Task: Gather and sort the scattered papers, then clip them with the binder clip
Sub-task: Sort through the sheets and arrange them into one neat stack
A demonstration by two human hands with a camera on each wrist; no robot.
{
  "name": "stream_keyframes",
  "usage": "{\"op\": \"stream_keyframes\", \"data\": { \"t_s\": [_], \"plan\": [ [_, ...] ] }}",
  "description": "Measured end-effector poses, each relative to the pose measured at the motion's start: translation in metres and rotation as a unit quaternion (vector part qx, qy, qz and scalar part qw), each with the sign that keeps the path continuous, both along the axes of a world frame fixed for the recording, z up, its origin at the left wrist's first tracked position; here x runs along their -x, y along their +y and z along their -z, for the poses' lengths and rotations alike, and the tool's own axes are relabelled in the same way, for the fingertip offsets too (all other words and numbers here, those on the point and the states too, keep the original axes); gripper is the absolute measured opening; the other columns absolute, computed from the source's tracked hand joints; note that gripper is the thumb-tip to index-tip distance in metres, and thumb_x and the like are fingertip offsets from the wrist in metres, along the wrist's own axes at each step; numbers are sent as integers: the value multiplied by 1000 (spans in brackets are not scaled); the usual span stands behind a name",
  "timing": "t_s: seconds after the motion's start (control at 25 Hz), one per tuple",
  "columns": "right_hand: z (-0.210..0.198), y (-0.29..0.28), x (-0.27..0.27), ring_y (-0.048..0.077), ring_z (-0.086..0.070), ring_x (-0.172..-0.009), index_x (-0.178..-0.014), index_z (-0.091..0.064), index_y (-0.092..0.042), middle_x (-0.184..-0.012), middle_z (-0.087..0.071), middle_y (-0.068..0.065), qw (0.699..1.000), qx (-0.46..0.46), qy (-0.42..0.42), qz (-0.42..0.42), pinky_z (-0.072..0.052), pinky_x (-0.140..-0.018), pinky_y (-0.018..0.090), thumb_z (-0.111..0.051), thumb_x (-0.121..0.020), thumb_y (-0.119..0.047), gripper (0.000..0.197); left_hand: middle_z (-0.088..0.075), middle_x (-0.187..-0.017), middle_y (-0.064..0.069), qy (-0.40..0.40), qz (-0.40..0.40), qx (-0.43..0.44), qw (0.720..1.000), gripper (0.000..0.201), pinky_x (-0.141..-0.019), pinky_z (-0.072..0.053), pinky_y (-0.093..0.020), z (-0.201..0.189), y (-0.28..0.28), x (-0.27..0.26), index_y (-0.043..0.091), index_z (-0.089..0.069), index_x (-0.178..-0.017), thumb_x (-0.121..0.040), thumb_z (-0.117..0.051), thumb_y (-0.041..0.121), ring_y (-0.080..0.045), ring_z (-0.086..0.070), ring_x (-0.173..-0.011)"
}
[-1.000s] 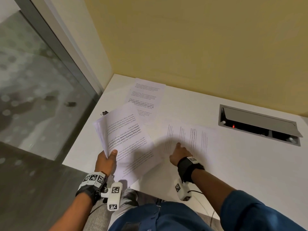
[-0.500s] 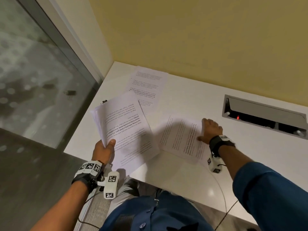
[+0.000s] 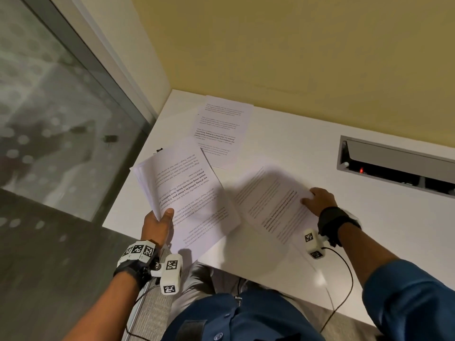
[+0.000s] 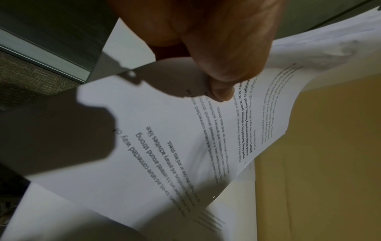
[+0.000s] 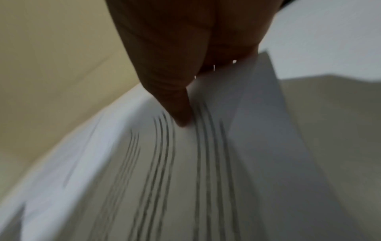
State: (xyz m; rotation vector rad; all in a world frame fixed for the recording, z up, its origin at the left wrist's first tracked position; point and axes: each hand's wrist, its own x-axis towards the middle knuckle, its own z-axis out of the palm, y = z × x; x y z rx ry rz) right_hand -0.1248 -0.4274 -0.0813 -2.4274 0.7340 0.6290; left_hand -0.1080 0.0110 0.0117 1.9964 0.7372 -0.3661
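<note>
My left hand (image 3: 160, 217) grips a stack of printed papers (image 3: 184, 193) by its near left edge, thumb on top; the stack is raised above the white table's (image 3: 369, 230) left part. In the left wrist view the thumb (image 4: 222, 88) presses on the top page (image 4: 164, 146). My right hand (image 3: 317, 198) pinches the right edge of a single printed sheet (image 3: 270, 203) and lifts it off the table; the sheet is blurred. The right wrist view shows the thumb (image 5: 177, 107) on that sheet (image 5: 164, 171). Another sheet (image 3: 221, 129) lies flat near the back wall. A small black binder clip (image 3: 158, 150) peeks out behind the stack.
A recessed grey cable box (image 3: 394, 166) with its lid open and a red light sits in the table at the right. A yellow wall (image 3: 295, 57) backs the table. A glass partition (image 3: 61, 107) runs along the left. Cables hang from both wrist cameras.
My right hand slid from the sheet's near middle to its right edge, took hold of it, and the sheet now lifts and shifts. The left hand keeps holding the stack.
</note>
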Motion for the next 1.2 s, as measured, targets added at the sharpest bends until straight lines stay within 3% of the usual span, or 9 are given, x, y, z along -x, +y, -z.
{"op": "stream_keyframes", "data": {
  "t_s": [0.16, 0.32, 0.4, 0.48, 0.6, 0.72, 0.92, 1.04, 1.2],
  "plan": [
    [-14, 8, 1, 31, -58, -89, -100, -60, -6, -98, -62, 14, 981, -111, -127, 93, -40, -75, 32, -64, -87, -15, 16, -62, -91, -16, -10, -11, 8, 1000, 29, -82, -51, -46, -1, 16, -6, 3, -55, -103, -93, -58, 30, -36, -59, -86],
    [-31, 26, -5, 25, -59, -88, -109, -59, -11, -106, -64, 13, 890, -256, -248, 283, -49, -83, 33, -66, -87, -11, 23, -61, -93, -18, -14, -21, 21, 999, 30, -79, -46, -38, -4, 31, -20, 0, -55, -102, -94, -58, 29, -37, -58, -89],
    [-34, 42, -19, 15, -59, -71, -112, -60, -11, -104, -65, 12, 864, -292, -254, 323, -50, -66, 24, -67, -87, -12, 26, -61, -92, -16, -18, -19, 34, 999, 27, -82, -45, -38, -9, 36, -29, 2, -54, -99, -94, -58, 28, -34, -57, -88],
    [-32, 61, -43, 12, -55, -62, -109, -61, -13, -101, -66, 12, 861, -300, -245, 329, -46, -55, 21, -68, -86, -14, 25, -62, -88, -14, -26, -10, 43, 999, 24, -82, -46, -39, -14, 42, -42, 4, -55, -97, -94, -59, 27, -32, -58, -85],
    [-27, 98, -88, 24, -59, -76, -101, -61, -12, -102, -67, 17, 874, -277, -237, 321, -49, -65, 30, -70, -83, -14, 20, -62, -77, -8, -38, 9, 38, 998, 20, -76, -47, -37, -17, 59, -69, 7, -57, -87, -94, -59, 26, -30, -59, -76],
    [-15, 134, -127, 24, -59, -86, -99, -60, -9, -106, -66, 17, 892, -230, -218, 322, -49, -80, 32, -67, -84, -14, 17, -66, -80, -5, -57, 28, 48, 997, 12, -77, -48, -36, -16, 77, -98, 11, -63, -95, -94, -58, 22, -27, -62, -77],
    [9, 180, -183, 32, -54, -121, -131, -51, -2, -136, -55, 14, 900, -184, -145, 368, -42, -105, 37, -66, -85, -24, 54, -70, -91, -4, -76, 73, 70, 992, 8, -81, -54, -47, -12, 119, -149, 21, -65, -98, -93, -60, 25, -30, -66, -85],
    [14, 203, -209, 34, -56, -117, -125, -54, 1, -130, -59, 17, 903, -142, -135, 382, -45, -100, 36, -65, -85, -23, 48, -70, -86, -4, -69, 76, 74, 992, 9, -78, -52, -42, -6, 142, -179, 18, -67, -90, -88, -65, 27, -31, -66, -86],
    [13, 230, -230, 35, -56, -117, -129, -51, 2, -130, -57, 20, 905, -99, -128, 394, -46, -95, 35, -61, -88, -18, 47, -70, -98, -15, -69, 97, 58, 991, 27, -78, -54, -43, -3, 163, -203, 9, -66, -108, -89, -64, 29, -32, -65, -90]
  ]
}}
